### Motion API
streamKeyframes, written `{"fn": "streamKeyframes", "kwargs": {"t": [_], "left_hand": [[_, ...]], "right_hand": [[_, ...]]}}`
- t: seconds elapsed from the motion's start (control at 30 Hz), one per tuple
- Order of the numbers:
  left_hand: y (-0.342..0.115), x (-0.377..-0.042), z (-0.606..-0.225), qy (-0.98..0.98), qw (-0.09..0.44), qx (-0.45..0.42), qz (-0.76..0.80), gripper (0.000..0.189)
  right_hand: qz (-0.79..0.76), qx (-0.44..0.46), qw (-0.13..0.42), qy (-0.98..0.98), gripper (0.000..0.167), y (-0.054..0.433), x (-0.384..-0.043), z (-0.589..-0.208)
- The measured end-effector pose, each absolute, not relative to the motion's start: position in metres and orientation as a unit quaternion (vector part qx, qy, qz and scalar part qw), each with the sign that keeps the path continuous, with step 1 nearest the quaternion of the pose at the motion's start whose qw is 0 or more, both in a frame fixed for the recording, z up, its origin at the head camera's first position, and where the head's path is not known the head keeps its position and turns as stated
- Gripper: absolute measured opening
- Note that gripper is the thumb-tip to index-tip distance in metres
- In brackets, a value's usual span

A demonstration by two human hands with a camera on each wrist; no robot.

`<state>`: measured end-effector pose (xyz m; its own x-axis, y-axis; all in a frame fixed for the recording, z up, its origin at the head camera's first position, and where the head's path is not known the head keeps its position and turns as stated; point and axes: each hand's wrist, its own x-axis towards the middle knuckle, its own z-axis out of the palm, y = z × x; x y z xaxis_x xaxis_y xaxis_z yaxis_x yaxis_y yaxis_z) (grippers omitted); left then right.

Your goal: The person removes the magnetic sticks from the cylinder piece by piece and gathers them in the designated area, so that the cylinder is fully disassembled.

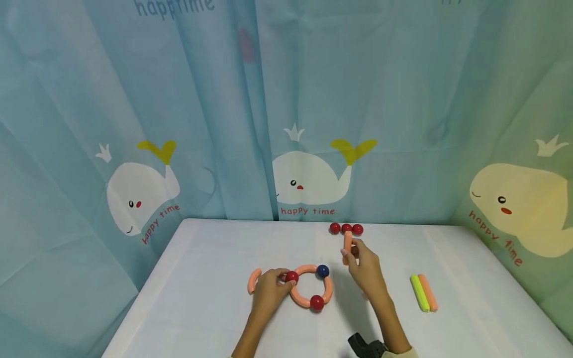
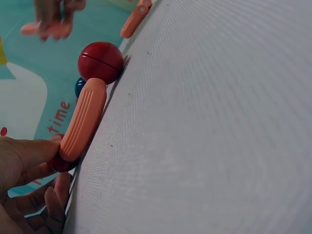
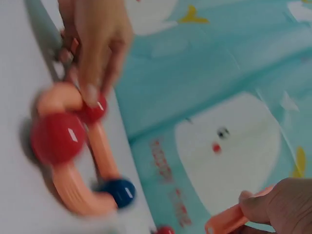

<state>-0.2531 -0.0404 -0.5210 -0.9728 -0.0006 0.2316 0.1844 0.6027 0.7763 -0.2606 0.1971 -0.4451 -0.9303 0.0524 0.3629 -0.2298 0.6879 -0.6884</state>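
Three curved orange plastic rods (image 1: 329, 290), two glossy red balls (image 1: 317, 303) and one glossy dark-blue ball (image 1: 323, 271) sit joined as a ring (image 1: 299, 298) on the white tabletop (image 1: 188, 323), between the hands. Left hand (image 1: 267, 292) pinches the ring's left red ball, thumb against fingers. Right hand (image 1: 366, 266) grips a loose orange plastic rod (image 1: 347, 243), raised, roughly upright in the head view. Its tip overlaps the row of three loose red balls (image 1: 346, 227) at the far edge; can't tell contact. Spare curved orange rod (image 1: 253, 282) beside left hand, apart from ring. Yellow-green rod (image 1: 420, 293) and straight orange rod (image 1: 428, 292) side by side, right.

My read: left steadies, right handles the rod. Tips: pinch light, no twist, or joints may pop. Ring flat. Hold rod mid-length, both ends exposed. Come at any ball slow, end square-on; ends may be magnetic and could snap early. Loose balls will likely roll if nudged, so give that row clearance.
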Motion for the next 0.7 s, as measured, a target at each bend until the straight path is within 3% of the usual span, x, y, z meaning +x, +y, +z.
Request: {"fn": "streamKeyframes", "kwargs": {"t": [0.3, 0.7], "left_hand": [[-0.040, -0.253, -0.520, -0.893, 0.084, -0.041, -0.440, 0.034], [-0.040, -0.252, -0.518, -0.893, 0.079, -0.037, -0.441, 0.033]], "right_hand": [[0.362, -0.081, 0.191, -0.909, 0.041, 0.279, -0.239, -0.441], [0.358, -0.235, 0.127, -0.895, 0.046, 0.340, -0.228, -0.445]]}}
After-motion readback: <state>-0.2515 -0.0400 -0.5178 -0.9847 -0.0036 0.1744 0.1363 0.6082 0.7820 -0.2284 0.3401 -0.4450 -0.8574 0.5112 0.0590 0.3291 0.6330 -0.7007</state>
